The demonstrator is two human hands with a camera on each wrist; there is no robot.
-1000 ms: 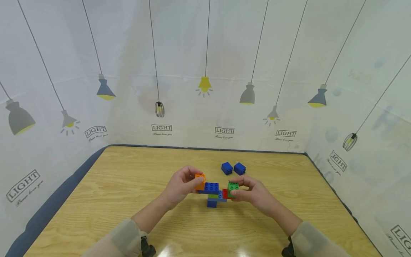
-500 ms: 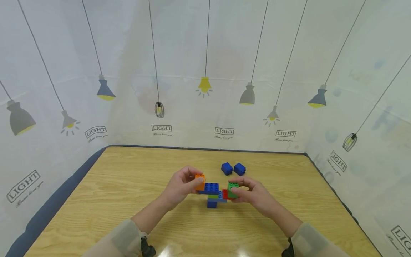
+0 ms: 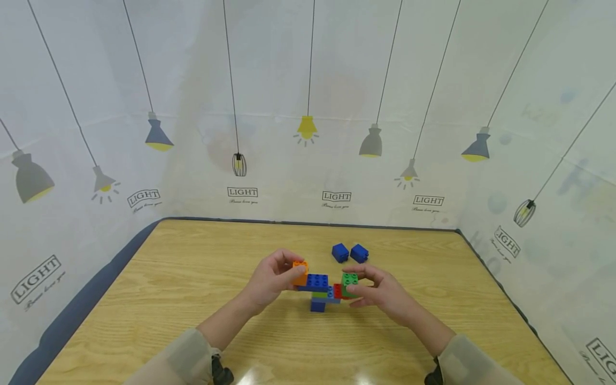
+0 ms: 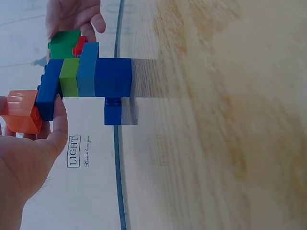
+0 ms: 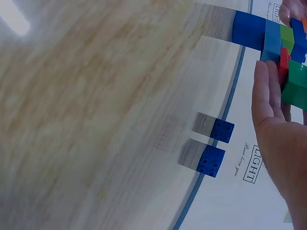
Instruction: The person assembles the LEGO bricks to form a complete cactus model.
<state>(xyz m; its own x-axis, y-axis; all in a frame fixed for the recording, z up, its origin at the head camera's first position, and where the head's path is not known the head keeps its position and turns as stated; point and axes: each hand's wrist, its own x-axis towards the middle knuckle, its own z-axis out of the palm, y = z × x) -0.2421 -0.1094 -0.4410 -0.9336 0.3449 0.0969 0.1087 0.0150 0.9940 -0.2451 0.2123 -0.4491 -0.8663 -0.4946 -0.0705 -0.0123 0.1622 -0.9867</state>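
A stack of toy building bricks stands on the table between both hands. Its dark blue base brick (image 3: 317, 306) carries a light blue brick (image 4: 88, 72) and a lime green brick (image 4: 70, 77), topped by a long dark blue brick (image 3: 317, 282). At the upper left, my left hand (image 3: 271, 275) grips an orange brick (image 3: 300, 272), one finger against the long blue brick. On the right, a red brick (image 3: 338, 291) sits on the light blue one and bears a green brick (image 3: 349, 283). My right hand (image 3: 385, 294) holds the green brick between thumb and fingers.
Two loose dark blue bricks (image 3: 340, 253) (image 3: 359, 253) lie behind the stack, towards the back of the wooden table (image 3: 207, 251). A pale curtain printed with lamps (image 3: 274, 160) surrounds the table's back and sides.
The right hand's thumb has shifted slightly lower on the green brick, and its lower fingers have spread a little. The left hand and the stack look unchanged.
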